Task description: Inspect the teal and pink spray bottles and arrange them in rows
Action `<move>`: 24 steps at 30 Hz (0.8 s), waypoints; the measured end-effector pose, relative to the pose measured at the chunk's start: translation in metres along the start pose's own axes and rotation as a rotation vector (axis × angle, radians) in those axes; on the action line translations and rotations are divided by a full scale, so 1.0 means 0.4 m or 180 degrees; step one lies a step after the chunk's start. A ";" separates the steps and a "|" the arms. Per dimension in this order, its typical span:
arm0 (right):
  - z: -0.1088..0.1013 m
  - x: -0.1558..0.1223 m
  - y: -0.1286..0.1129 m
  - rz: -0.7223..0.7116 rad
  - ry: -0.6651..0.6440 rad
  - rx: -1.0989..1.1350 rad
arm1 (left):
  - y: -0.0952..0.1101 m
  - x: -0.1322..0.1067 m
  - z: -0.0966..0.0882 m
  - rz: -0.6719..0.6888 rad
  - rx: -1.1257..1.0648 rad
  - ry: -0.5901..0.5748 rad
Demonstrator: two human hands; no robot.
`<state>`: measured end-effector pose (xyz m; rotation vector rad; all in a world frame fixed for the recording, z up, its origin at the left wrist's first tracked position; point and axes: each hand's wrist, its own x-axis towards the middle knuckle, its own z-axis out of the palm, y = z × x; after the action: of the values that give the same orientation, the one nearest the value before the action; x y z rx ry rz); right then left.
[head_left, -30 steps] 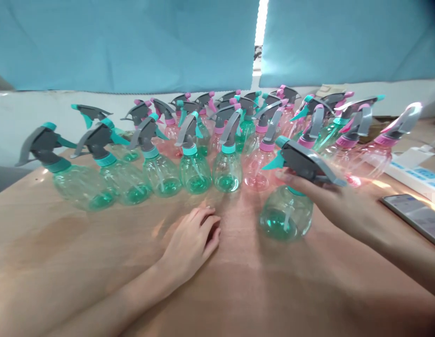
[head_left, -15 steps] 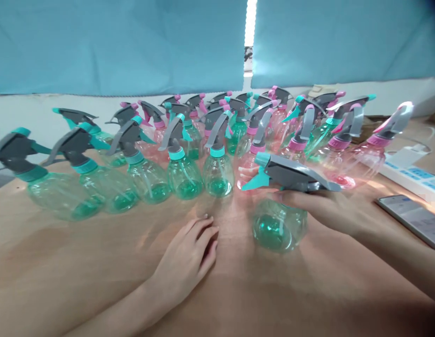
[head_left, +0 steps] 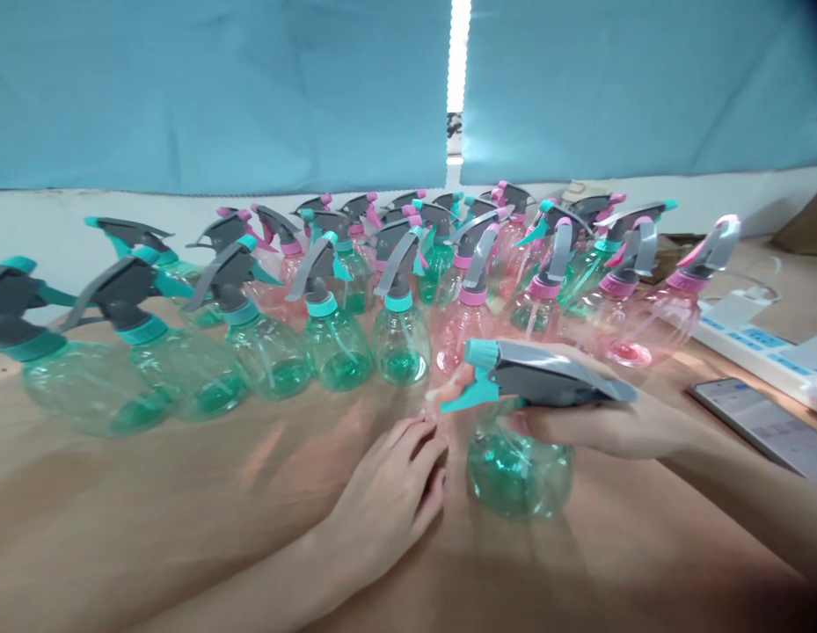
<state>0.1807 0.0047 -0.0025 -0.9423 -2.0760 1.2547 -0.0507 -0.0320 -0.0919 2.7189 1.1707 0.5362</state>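
Note:
My right hand point(head_left: 599, 426) is wrapped round the neck of a clear green spray bottle point(head_left: 520, 470), just under its grey and turquoise trigger head. The nozzle points left, and the bottle is upright or nearly so, low over the table; I cannot tell whether its base touches. My left hand point(head_left: 395, 479) lies on the table left of that bottle, palm down, fingers loosely bent and slightly apart, holding nothing. Its fingertips are close to the right hand's fingertips. Beyond both hands stands a row of green spray bottles point(head_left: 335, 352), continued at right by pink spray bottles point(head_left: 457, 325).
More spray bottles crowd behind the front row. At the right lie a phone point(head_left: 757, 426) and a white power strip point(head_left: 764, 347) with a cable. A brown box point(head_left: 804, 230) is at the far right. A blue curtain point(head_left: 216, 97) hangs behind the wooden table point(head_left: 184, 501).
My right hand has brought the green spray bottle nearer to me. My left hand has slid right, closer to that bottle. The whole view has shifted slightly.

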 end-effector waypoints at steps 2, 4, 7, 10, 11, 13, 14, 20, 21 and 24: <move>0.009 0.004 -0.004 -0.0103 0.0088 -0.0036 | -0.002 -0.003 0.000 0.0031 -0.0004 -0.0006; 0.021 0.010 -0.009 -0.0201 0.0347 -0.0132 | -0.005 -0.006 -0.001 0.0037 -0.0015 -0.0003; 0.038 0.016 -0.021 -0.0340 0.0738 -0.0228 | -0.006 -0.007 -0.004 0.0026 -0.0039 0.0025; 0.048 0.015 -0.028 -0.0349 0.0828 -0.0200 | -0.006 -0.006 -0.003 0.0032 -0.0002 0.0049; 0.049 0.013 -0.029 -0.0349 0.0785 -0.0160 | -0.006 -0.006 -0.002 0.0039 0.0017 0.0057; 0.051 0.009 -0.029 -0.0364 0.0657 -0.0067 | -0.006 -0.008 0.000 0.0043 0.0050 0.0080; 0.050 0.008 -0.030 -0.0375 0.0602 -0.0014 | -0.007 -0.009 0.001 0.0035 0.0066 0.0091; 0.046 0.015 -0.045 -0.0464 0.0440 0.0205 | -0.013 -0.014 0.003 -0.0042 0.0201 0.0165; 0.046 0.016 -0.046 -0.0508 0.0458 0.0160 | -0.014 -0.014 0.003 -0.0036 0.0217 0.0176; 0.046 0.016 -0.041 -0.0671 0.0555 -0.0051 | -0.015 -0.016 0.003 -0.0028 0.0245 0.0177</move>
<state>0.1586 -0.0052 0.0052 -0.7862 -1.9921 1.0126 -0.0585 -0.0324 -0.0963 2.7786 1.2410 0.5810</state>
